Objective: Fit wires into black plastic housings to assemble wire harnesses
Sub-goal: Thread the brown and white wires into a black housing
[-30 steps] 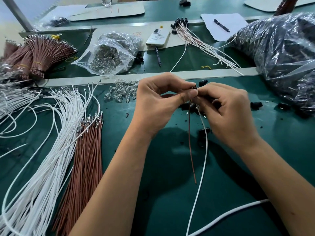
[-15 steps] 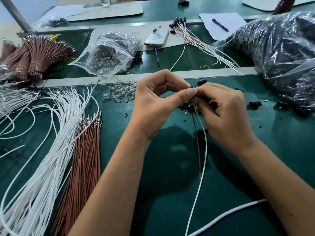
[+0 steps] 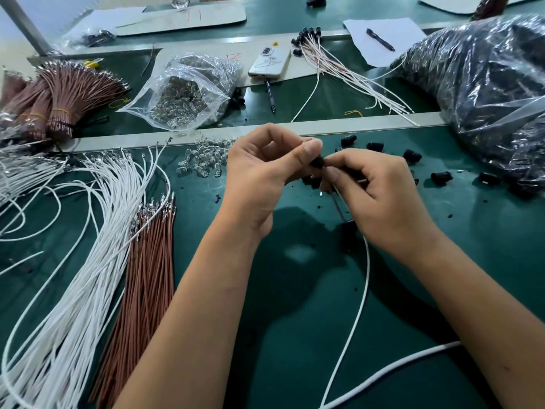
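Note:
My left hand [image 3: 262, 175] pinches a small black plastic housing [image 3: 317, 161] between thumb and forefinger above the green mat. Right beside it, my right hand [image 3: 380, 199] has its fingers curled round a thin white wire [image 3: 358, 302] and a short brown wire [image 3: 337, 206], both running up to the housing. The white wire trails down toward me under my right wrist. Most of the brown wire is hidden under my right palm.
Loose white wires [image 3: 73, 261] and brown wires [image 3: 147, 273] lie fanned at the left. Clear LEDs [image 3: 203, 157] sit behind my left hand, spare black housings [image 3: 411, 154] to the right. A big bag of housings [image 3: 486, 93], finished harnesses [image 3: 339, 63], an LED bag [image 3: 182, 93] and a phone [image 3: 269, 62] lie further back.
The brown wire that hung long below my hands is now drawn up, mostly hidden under my right hand. My left thumb has shifted onto the housing, which shows more plainly.

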The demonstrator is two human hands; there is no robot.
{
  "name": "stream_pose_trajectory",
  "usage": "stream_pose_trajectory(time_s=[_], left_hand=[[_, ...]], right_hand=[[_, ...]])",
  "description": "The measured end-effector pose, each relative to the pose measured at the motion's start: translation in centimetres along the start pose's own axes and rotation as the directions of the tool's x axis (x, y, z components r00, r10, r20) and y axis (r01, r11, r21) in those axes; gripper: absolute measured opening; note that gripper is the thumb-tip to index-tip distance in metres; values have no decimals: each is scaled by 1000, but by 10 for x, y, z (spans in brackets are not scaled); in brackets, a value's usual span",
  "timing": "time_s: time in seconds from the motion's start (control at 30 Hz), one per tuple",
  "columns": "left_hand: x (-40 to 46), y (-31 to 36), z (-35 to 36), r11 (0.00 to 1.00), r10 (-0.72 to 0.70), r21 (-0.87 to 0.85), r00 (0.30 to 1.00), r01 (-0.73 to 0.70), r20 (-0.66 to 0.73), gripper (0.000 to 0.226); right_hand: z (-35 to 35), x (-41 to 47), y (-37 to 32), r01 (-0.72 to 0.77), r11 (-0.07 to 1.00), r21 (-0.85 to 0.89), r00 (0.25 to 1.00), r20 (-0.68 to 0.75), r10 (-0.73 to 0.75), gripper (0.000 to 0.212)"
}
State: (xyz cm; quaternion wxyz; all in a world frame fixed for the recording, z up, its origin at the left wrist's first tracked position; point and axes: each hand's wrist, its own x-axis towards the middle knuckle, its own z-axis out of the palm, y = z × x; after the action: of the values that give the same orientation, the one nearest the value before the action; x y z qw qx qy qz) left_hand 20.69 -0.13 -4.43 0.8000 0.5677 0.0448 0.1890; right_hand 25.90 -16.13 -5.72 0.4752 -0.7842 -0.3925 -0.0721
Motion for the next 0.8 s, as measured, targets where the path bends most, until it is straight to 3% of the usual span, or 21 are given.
stream_pose_trajectory(time_s=[0.13, 0.27, 0.53, 0.6, 0.7, 0.8], left_hand=[[3, 3, -6, 981, -132, -157, 982, 110, -137, 17], [9, 6, -19, 967, -173, -223, 961, 124, -216, 18], [6, 1, -13, 959, -243, -179, 964, 222, -105, 22], [6, 1, -12, 965, -210, -181, 973, 191, -96, 21], [7, 4, -12, 950, -167, -283, 982, 135, -93, 18], [11, 9, -21, 907, -145, -415, 979, 73, -146, 12]], right_hand=[[-1, 1, 4, -153, 985, 80, 985, 89, 146, 11], [-8, 2, 10, -178, 981, 76, 983, 54, 174, 11], [-9, 2, 10, -172, 982, 80, 985, 40, 170, 18], [-11, 3, 9, -227, 959, 171, 973, 74, 217, 16], [-17, 5, 8, -366, 816, 447, 930, 209, 302, 10], [-28, 7, 11, -439, 754, 489, 893, 333, 304, 22]])
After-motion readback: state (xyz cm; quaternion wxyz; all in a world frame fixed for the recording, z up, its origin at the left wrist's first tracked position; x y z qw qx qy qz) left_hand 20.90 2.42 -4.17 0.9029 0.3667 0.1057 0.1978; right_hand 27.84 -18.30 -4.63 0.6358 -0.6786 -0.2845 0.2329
